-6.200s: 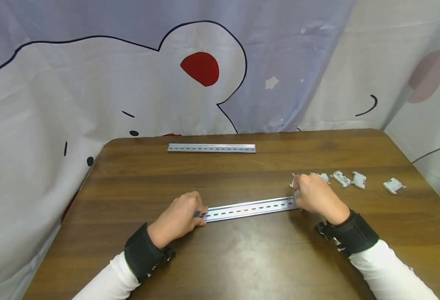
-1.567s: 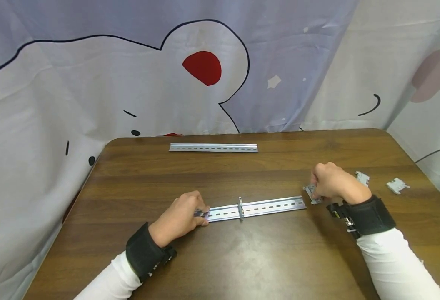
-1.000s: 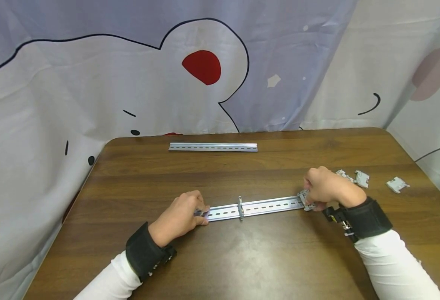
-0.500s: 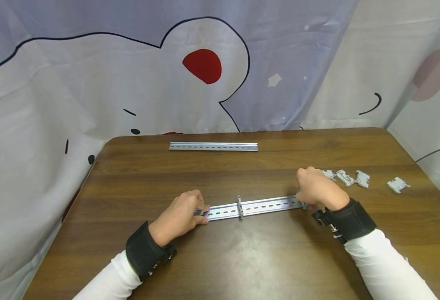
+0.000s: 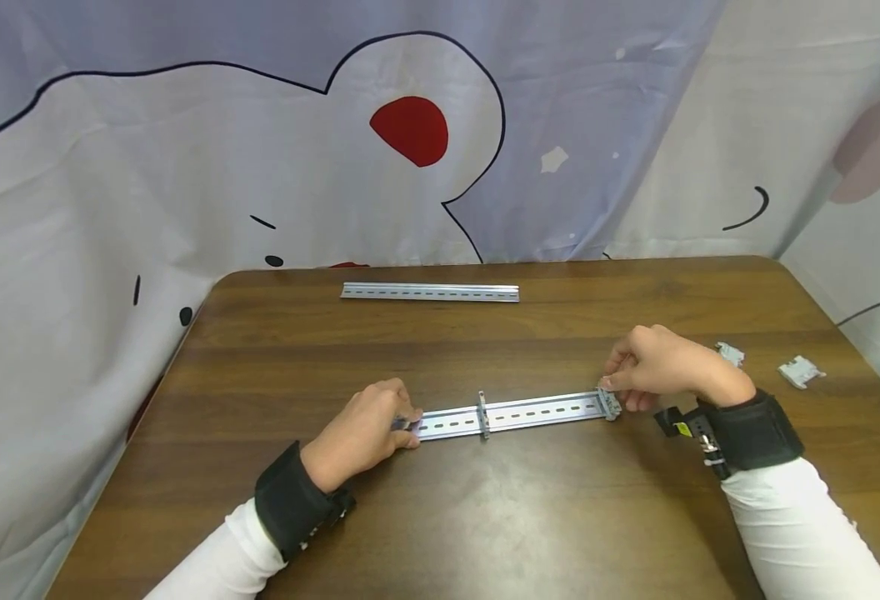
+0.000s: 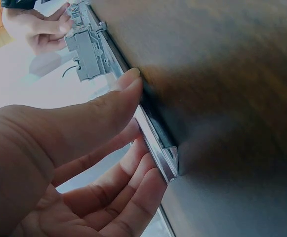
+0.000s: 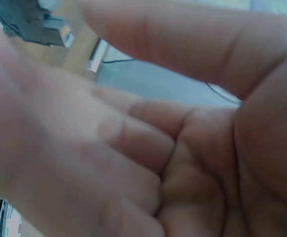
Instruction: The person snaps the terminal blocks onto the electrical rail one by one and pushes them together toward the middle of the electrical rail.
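Note:
My left hand holds the left end of a slotted metal DIN rail, thumb on one edge and fingers on the other, as the left wrist view also shows. A grey terminal block stands across the rail near its middle. Another terminal block sits at the rail's right end, leaning a little. My right hand is just right of that block, its thumb tip by the block's upper corner and its other fingers loosely bent. In the right wrist view the thumb stands apart from the fingers, with a block past them.
A second DIN rail lies near the table's back edge. Loose terminal blocks lie on the right, one by itself and another partly behind my right hand. A printed curtain hangs behind the wooden table.
One terminal block has come onto the rail's middle. My right hand has brought another from the table to the rail's right end, then drawn back rightward. The left hand keeps its hold.

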A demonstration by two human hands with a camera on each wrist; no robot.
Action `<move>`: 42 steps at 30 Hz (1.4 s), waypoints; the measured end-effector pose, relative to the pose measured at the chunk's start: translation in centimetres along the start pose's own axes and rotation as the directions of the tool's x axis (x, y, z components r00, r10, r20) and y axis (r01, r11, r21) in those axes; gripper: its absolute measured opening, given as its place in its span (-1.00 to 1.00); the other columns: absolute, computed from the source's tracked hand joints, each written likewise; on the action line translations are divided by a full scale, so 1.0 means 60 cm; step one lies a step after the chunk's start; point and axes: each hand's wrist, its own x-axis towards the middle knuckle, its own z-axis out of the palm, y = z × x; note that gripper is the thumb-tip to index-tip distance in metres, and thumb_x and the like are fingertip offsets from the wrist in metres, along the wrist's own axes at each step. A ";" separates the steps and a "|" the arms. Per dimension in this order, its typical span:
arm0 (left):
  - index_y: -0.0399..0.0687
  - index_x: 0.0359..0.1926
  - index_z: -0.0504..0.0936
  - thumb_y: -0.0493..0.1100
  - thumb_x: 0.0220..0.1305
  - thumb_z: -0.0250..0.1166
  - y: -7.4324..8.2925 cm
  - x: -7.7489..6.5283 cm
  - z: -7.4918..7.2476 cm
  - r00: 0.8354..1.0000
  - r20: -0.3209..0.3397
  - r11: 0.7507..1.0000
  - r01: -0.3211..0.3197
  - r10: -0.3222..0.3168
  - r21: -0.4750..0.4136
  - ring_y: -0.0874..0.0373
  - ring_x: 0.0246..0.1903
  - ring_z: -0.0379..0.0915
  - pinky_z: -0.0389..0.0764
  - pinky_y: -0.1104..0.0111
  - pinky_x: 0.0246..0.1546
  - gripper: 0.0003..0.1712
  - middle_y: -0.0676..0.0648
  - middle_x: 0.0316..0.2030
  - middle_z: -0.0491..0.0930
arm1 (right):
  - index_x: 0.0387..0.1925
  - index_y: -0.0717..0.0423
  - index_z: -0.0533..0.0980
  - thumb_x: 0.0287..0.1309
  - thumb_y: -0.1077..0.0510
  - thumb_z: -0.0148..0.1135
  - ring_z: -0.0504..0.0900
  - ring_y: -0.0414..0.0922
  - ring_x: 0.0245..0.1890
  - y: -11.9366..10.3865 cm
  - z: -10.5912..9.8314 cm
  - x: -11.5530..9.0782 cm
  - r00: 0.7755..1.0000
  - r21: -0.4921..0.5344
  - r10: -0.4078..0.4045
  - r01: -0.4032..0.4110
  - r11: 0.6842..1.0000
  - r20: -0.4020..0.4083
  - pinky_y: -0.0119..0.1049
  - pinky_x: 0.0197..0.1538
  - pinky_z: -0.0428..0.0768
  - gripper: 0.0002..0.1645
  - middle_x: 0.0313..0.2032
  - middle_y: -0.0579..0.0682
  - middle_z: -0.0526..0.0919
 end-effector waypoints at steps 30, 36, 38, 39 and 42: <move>-0.19 -0.15 0.80 -0.15 -0.04 0.57 0.000 0.002 -0.001 1.000 0.006 1.000 0.008 -0.008 -0.002 0.09 -0.30 0.57 0.54 0.34 -0.35 -0.62 -0.05 -0.34 0.63 | -0.04 0.51 0.46 0.17 0.45 0.22 0.79 0.01 -0.40 -0.034 0.080 0.059 0.974 0.493 -0.201 0.123 0.861 0.108 -0.03 -0.22 0.72 -0.69 -0.35 0.26 0.76; -0.18 -0.15 0.80 -0.15 -0.05 0.57 0.001 0.002 -0.002 1.000 0.009 1.000 0.013 -0.013 0.004 0.09 -0.29 0.57 0.54 0.33 -0.34 -0.62 -0.05 -0.34 0.63 | 0.02 0.51 0.47 0.16 0.45 0.24 0.79 -0.02 -0.42 -0.060 0.108 0.068 0.975 0.551 -0.214 0.146 0.822 0.061 -0.05 -0.22 0.72 -0.63 -0.33 0.30 0.75; -0.18 -0.15 0.80 -0.15 -0.05 0.58 0.001 0.002 -0.002 1.000 0.009 1.000 0.015 -0.015 0.004 0.10 -0.29 0.57 0.54 0.33 -0.34 -0.62 -0.05 -0.34 0.63 | 0.03 0.51 0.48 0.15 0.44 0.27 0.79 -0.01 -0.42 -0.068 0.116 0.071 0.975 0.564 -0.218 0.154 0.812 0.048 -0.05 -0.22 0.72 -0.60 -0.32 0.33 0.75; -0.18 -0.15 0.80 -0.15 -0.05 0.58 0.001 0.002 -0.002 1.000 0.008 1.000 0.017 -0.017 0.004 0.10 -0.30 0.57 0.54 0.33 -0.34 -0.62 -0.05 -0.34 0.63 | 0.04 0.50 0.48 0.15 0.43 0.28 0.79 -0.02 -0.42 -0.071 0.120 0.072 0.975 0.569 -0.218 0.157 0.807 0.040 -0.06 -0.22 0.72 -0.60 -0.32 0.33 0.75; -0.18 -0.15 0.81 -0.15 -0.06 0.58 0.001 0.002 -0.003 1.000 0.004 1.000 0.016 -0.016 0.006 0.10 -0.30 0.56 0.54 0.34 -0.35 -0.62 -0.05 -0.34 0.63 | 0.04 0.48 0.50 0.16 0.43 0.26 0.79 -0.03 -0.41 -0.080 0.132 0.076 0.974 0.584 -0.224 0.171 0.793 0.019 -0.07 -0.21 0.73 -0.61 -0.30 0.35 0.75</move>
